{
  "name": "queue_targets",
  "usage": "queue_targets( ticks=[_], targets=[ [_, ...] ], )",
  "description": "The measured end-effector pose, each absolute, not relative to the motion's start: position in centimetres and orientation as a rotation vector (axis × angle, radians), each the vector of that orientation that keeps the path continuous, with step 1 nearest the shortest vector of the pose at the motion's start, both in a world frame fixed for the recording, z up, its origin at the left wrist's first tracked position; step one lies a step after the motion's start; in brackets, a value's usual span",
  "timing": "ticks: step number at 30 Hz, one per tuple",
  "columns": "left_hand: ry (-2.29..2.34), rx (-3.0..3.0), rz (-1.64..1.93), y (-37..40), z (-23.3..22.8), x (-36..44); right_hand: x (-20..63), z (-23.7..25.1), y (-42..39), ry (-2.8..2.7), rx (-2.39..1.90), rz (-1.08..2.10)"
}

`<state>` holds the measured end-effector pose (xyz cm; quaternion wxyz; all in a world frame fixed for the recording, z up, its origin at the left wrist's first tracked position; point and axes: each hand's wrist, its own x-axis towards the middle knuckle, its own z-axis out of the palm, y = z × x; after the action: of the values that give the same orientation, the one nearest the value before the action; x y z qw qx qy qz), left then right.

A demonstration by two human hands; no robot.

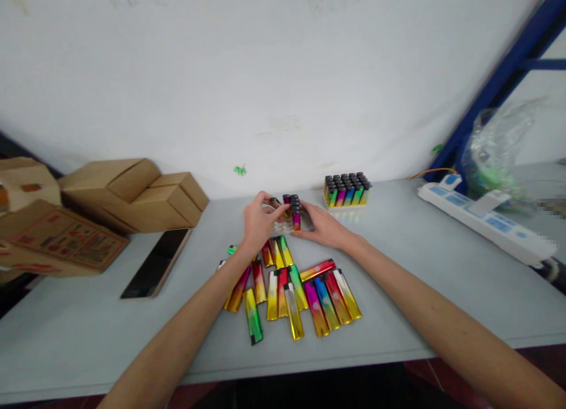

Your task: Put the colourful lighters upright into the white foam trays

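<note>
My left hand (259,223) pinches a lighter at the left side of a small white tray (283,225) in which a few black-capped lighters (293,208) stand upright. My right hand (322,225) rests against the tray's right side, fingers touching a purple-red lighter (296,219). In front of both hands, several shiny multicoloured lighters (294,291) lie loose on the grey table (398,291). A full tray of upright lighters (347,189) stands farther back to the right.
Brown cardboard boxes (132,194) and a printed flat carton (62,238) sit at the left, with a dark phone (157,261) beside them. A white power strip (481,220) and a crumpled plastic bag (495,155) lie at the right, near a blue frame (499,79).
</note>
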<state>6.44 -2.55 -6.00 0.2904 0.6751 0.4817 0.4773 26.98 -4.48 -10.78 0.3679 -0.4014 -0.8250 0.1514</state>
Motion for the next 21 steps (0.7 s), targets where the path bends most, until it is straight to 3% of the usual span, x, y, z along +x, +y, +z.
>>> queue_targets(
  ticks=[21],
  targets=[
    [1.351, 2.355, 1.169, -2.0, -6.5, 6.4, 27.0, -10.9, -4.3, -2.128, -1.041, 0.373]
  ],
)
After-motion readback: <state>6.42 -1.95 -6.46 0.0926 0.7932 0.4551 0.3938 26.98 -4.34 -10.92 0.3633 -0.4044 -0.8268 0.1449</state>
